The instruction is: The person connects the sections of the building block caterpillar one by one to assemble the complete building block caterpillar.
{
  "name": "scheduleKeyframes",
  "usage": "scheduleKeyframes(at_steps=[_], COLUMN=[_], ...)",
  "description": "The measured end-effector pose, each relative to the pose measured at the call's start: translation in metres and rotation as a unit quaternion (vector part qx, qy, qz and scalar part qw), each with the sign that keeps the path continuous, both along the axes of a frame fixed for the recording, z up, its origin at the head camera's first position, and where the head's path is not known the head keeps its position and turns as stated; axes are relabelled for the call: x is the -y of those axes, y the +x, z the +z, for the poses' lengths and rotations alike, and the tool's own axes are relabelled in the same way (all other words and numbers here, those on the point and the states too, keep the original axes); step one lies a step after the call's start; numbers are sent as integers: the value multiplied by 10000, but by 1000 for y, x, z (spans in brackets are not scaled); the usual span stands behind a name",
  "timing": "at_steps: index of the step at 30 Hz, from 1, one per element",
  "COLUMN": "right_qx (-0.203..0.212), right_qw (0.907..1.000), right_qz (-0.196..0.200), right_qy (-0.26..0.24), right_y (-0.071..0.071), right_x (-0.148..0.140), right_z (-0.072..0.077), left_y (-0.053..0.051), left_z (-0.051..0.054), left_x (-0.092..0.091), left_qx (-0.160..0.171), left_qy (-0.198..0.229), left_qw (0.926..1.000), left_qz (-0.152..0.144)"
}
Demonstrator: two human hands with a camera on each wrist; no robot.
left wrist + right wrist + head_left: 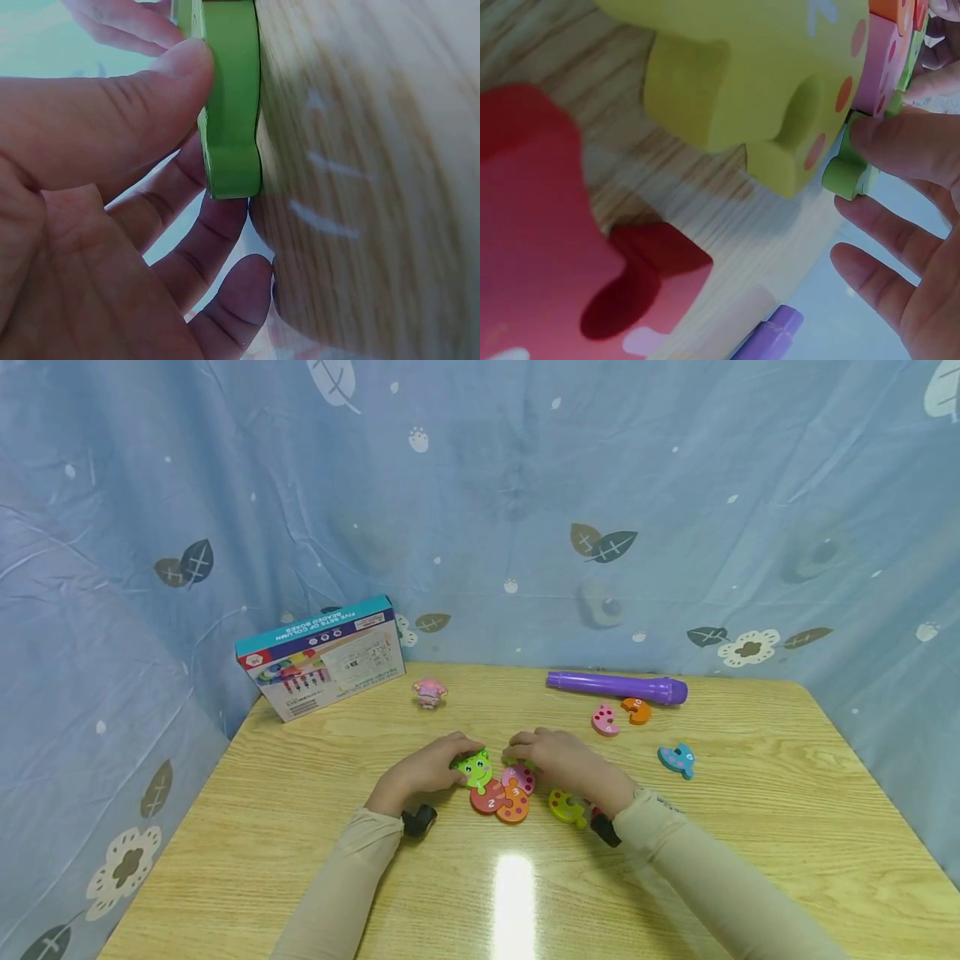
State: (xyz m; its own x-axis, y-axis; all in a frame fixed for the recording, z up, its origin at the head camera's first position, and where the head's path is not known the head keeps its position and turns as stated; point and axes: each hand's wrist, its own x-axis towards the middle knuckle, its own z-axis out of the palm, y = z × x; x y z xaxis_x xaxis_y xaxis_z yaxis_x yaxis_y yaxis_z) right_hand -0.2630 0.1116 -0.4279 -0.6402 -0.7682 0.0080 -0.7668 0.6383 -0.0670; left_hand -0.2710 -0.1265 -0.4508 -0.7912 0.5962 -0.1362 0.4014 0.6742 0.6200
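Observation:
A green smiling head piece (474,768) of a wooden number puzzle is pinched by my left hand (433,762), thumb on its near side in the left wrist view. Joined to it in a curve are a red piece marked 2 (487,797), an orange piece marked 3 (513,802) and a pink spotted piece (519,778). My right hand (561,762) pinches a small green piece (846,166) beside the pink one, mostly hidden by the fingers in the head view. A yellow spotted piece (567,808) and a red piece (532,225) lie near the right wrist.
Farther right lie a pink piece (605,721), an orange piece marked 10 (637,711) and a blue piece (677,761). Behind them is a purple microphone-shaped toy (617,687). A pink figurine (430,692) and a printed box (322,658) stand at the back left.

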Motion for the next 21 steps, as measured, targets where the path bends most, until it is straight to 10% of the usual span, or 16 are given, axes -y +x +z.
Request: scheduleKeyframes(at_steps=[21], right_qx=[275], right_qw=[9964], right_qz=[-807], right_qy=[-2], right_y=[-14], right_x=[-45], right_z=[11], left_y=[3], left_z=[3], left_x=[-2], left_qx=[14], left_qy=[-11], left_qw=[10000], left_qz=[43])
